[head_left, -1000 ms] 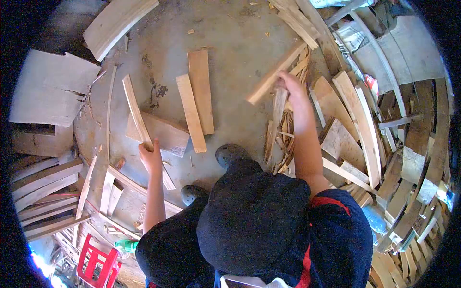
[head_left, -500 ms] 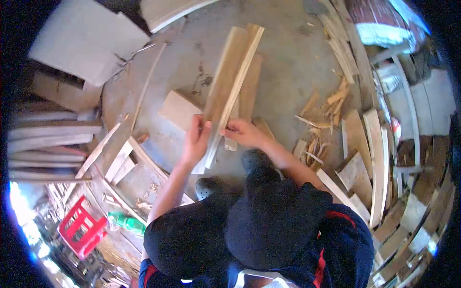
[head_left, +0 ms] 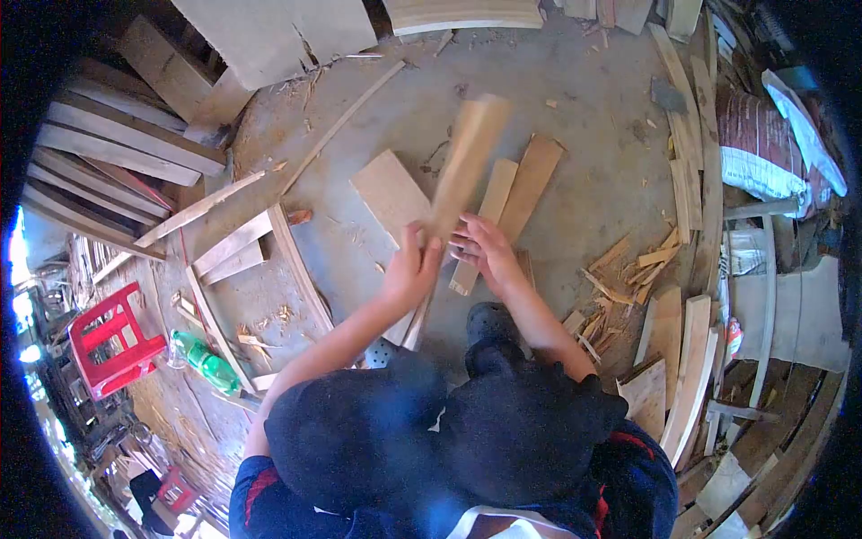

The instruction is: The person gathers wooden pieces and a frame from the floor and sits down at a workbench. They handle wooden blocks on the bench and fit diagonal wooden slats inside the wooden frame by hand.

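Note:
My left hand (head_left: 415, 269) is closed round a long wooden board (head_left: 467, 162), held slanting up and away above the floor. The board's upper part is smeared by motion. My right hand (head_left: 489, 251) is beside the board's right edge with its fingers apart; whether the fingertips touch the wood I cannot tell. Under and beyond my hands lie a wide wooden block (head_left: 391, 190), a narrow wooden piece (head_left: 489, 202) and a darker plank (head_left: 534, 180). The board's lower end reaches down between my knees and the dark shoes.
Wood scraps (head_left: 633, 269) lie to the right, beside leaning planks (head_left: 690, 359). On the left are a wooden frame (head_left: 301, 269), stacked boards (head_left: 117, 148), a green bottle (head_left: 206, 361) and a red plastic stool (head_left: 112, 341). A thin strip (head_left: 346, 126) lies on the floor.
The view has turned, so the surroundings sit differently. Two lengths of wood showed separately in my hands; now one blurred board shows. My right hand has loosened from the wood, its fingers spread.

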Motion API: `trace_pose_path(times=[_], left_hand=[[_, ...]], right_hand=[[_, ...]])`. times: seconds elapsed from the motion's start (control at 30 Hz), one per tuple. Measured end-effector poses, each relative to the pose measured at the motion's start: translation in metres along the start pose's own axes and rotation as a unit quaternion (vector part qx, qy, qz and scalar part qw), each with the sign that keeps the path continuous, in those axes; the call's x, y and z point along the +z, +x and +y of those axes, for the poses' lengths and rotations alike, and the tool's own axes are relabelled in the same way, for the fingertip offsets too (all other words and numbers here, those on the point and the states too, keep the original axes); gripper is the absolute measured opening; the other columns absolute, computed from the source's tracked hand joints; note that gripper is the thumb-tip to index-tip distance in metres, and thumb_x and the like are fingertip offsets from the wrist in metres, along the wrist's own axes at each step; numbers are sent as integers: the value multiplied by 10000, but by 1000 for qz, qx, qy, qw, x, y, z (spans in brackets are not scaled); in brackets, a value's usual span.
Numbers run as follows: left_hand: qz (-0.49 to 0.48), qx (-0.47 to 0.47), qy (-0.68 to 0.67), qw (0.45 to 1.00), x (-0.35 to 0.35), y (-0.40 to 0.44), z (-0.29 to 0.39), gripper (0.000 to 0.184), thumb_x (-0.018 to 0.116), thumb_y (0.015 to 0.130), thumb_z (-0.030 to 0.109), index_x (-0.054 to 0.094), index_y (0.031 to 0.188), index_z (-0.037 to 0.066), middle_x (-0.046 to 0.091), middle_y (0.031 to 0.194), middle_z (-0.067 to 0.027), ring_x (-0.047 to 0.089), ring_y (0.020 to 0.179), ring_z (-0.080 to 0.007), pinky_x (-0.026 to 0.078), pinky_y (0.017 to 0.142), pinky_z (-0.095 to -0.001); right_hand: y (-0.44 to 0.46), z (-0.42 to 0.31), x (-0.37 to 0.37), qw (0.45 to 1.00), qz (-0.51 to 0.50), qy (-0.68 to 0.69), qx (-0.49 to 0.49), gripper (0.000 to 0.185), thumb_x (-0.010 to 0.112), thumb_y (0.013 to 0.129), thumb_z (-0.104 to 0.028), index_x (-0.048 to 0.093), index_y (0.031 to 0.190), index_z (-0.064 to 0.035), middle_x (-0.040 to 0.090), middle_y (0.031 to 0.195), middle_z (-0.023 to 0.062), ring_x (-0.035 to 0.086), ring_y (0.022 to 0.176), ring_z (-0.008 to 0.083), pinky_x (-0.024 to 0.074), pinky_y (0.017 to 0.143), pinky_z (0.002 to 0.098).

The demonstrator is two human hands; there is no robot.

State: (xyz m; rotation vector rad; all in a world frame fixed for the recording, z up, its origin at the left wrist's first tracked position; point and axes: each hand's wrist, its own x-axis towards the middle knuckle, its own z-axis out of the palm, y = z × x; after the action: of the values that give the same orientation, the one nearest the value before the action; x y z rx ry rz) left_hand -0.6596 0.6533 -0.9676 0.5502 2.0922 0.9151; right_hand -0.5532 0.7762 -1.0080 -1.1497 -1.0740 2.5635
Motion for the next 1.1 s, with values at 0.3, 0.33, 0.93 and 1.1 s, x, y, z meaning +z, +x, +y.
trace_pose_path(times=[0.3, 0.33, 0.93, 1.1], left_hand=[[130, 72, 157, 976, -3, 53, -57, 653, 630, 816, 328, 313, 1308, 38, 320, 1308, -253, 362, 1169, -455, 393, 911, -503], [131, 68, 156, 977, -4, 54, -56, 653, 630, 816, 328, 313, 1308, 38, 320, 1308, -253, 362, 1169, -455, 393, 911, -503], [132, 91, 341, 927, -16, 64, -68, 975, 794, 554, 424, 303, 1372, 224, 128, 1467, -187, 148, 1330, -442, 289, 986, -587], [156, -79, 212, 962, -21, 42, -90, 1074, 807, 561, 410, 185, 1413, 212, 277, 1341, -236, 289, 1241, -426, 303, 1007, -515]], right_hand=[[-7, 9, -22, 973, 57, 212, -65, 322, 573, 903, -294, 480, 1119, -74, 610, 1021, 118, 582, 1004, 248, 466, 872, 395], [-8, 11, -28, 967, 59, 238, -67, 292, 591, 894, -275, 481, 1076, -75, 610, 1007, 120, 581, 1002, 252, 467, 868, 400], [-23, 25, -7, 997, -9, 78, 3, 329, 570, 901, -157, 454, 1195, -69, 586, 879, 79, 610, 813, 215, 534, 755, 447], [-22, 51, 4, 997, -36, 70, 24, 499, 546, 913, -169, 344, 1369, -148, 564, 943, 67, 582, 873, 202, 511, 810, 435]])
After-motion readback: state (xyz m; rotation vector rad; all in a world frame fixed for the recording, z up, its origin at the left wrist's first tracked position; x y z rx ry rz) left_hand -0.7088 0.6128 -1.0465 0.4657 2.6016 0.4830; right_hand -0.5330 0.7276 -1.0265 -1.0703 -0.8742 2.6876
